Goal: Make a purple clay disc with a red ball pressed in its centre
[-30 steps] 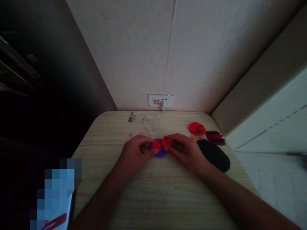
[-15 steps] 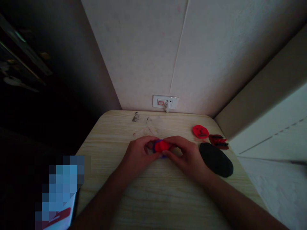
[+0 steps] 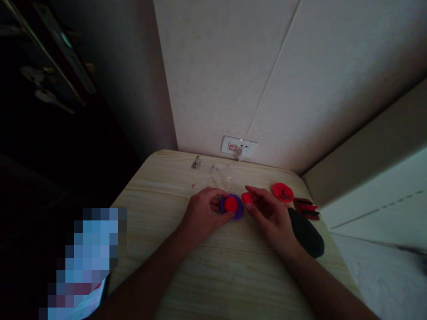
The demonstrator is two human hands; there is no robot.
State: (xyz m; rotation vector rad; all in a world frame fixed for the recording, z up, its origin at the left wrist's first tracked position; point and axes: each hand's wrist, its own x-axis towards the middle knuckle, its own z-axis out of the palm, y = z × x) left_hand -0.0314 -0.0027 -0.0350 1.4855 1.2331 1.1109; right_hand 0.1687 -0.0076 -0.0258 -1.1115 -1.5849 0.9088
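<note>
My left hand (image 3: 205, 211) curls its thumb and fingers around the left rim of a purple disc (image 3: 239, 212) that looks like modelling clay. A round red clay piece (image 3: 231, 204) sits on the disc, between those fingertips. Just to the right, my right hand (image 3: 270, 215) pinches a smaller red clay lump (image 3: 246, 198) between thumb and fingers, apart from the disc. Beyond the right hand lie a flat red clay round (image 3: 283, 192) with dark marks on it and a dark green, leaf-shaped flat piece (image 3: 307, 235), partly hidden by that hand.
A brownish-red slab (image 3: 306, 209) with black and red strips lies near the right edge of the light wooden table (image 3: 200, 275). Behind the table, a wall socket (image 3: 239, 147) holds a plug. At the lower left is a blurred, lit screen (image 3: 90, 258). Keys hang in a door on the left.
My right hand has drawn away to the right from the purple disc, with a red lump in its fingers. My left hand stays at the disc. The whole view has shifted slightly.
</note>
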